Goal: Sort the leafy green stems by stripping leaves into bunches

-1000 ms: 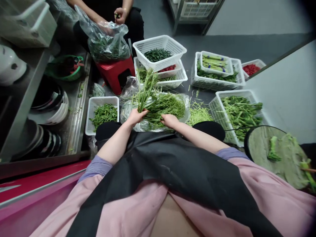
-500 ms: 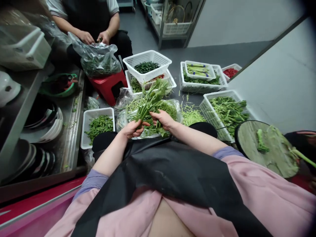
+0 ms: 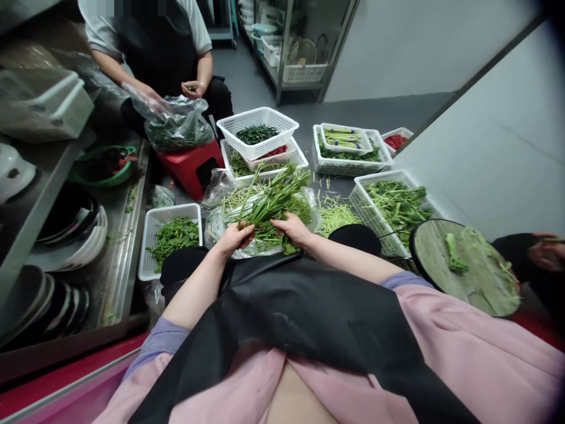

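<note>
A bunch of long leafy green stems [image 3: 273,193] lies across my left hand [image 3: 238,237], whose fingers are closed round the lower ends. My right hand [image 3: 293,231] pinches some leafy greens [image 3: 289,245] that hang below its fingers, close to the bunch. Under both hands, a clear plastic bag [image 3: 212,231] lies spread with many more green stems on it. A white basket of loose green leaves [image 3: 176,238] stands left of my left hand. Pale green cut stems [image 3: 338,215] lie in a heap on the floor to the right.
White baskets [image 3: 289,126] with green and red vegetables stand ahead; another basket [image 3: 362,187] is at right. A round chopping board [image 3: 435,250] lies by my right arm. Across from me a co-worker [image 3: 154,53] handles a bag on a red stool [image 3: 188,171]. Shelves with plates [image 3: 95,238] line the left.
The bunch has tipped lower and towards the right in my left hand. The co-worker's hands have moved apart, one now over the bag. The whole view has shifted slightly.
</note>
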Demonstrator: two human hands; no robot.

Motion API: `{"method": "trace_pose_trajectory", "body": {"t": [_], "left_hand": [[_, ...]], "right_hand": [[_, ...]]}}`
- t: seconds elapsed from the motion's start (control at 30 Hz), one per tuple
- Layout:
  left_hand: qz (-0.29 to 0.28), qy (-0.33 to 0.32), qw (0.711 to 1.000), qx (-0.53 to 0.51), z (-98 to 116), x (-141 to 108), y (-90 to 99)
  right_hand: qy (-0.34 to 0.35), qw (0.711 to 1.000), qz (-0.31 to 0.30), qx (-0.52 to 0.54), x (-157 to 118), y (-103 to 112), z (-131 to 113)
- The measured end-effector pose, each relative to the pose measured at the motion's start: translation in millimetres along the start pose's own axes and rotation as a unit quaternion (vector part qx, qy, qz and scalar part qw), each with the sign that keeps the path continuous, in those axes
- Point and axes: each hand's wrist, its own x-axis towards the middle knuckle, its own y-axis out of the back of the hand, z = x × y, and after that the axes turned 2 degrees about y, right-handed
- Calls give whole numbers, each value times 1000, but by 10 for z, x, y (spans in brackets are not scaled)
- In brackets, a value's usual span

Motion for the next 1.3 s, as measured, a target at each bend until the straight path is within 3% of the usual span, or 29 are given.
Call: {"method": "trace_pose_trajectory", "body": {"t": [0.13,0.23,0.3,0.37,0.5,0.57,0.63,0.77,0.9,1.07,1.3], "left_hand": [[19,-2,1000,17,-4,15,31],[23,-4,999,39,6,16,25],[34,0,998,45,19,15,9],[40,5,998,52,32,18,-5],[40,11,997,72,35,23,-20],[57,13,996,64,25,21,-26],[73,13,996,40,7,18,-34],[48,13,998,-26,-29,19,-52],[29,31,998,-44,-33,14,-70],[33,20,999,20,-23,30,-71],[39,18,999,23,-4,41,-27]], "right_hand": [[35,984,54,-163,-151,286,-63],[130,945,134,-267,-275,507,-249],[227,889,153,-367,-292,599,-417],[300,812,122,-486,-237,625,-573],[319,640,11,-699,-42,547,-730],[333,581,-16,-742,8,522,-719],[368,548,-25,-751,-3,538,-660],[418,535,2,-734,-76,641,-483],[424,533,17,-732,-101,682,-377],[411,543,-25,-732,-108,631,-399],[422,516,-135,-733,-61,424,-537]]}}
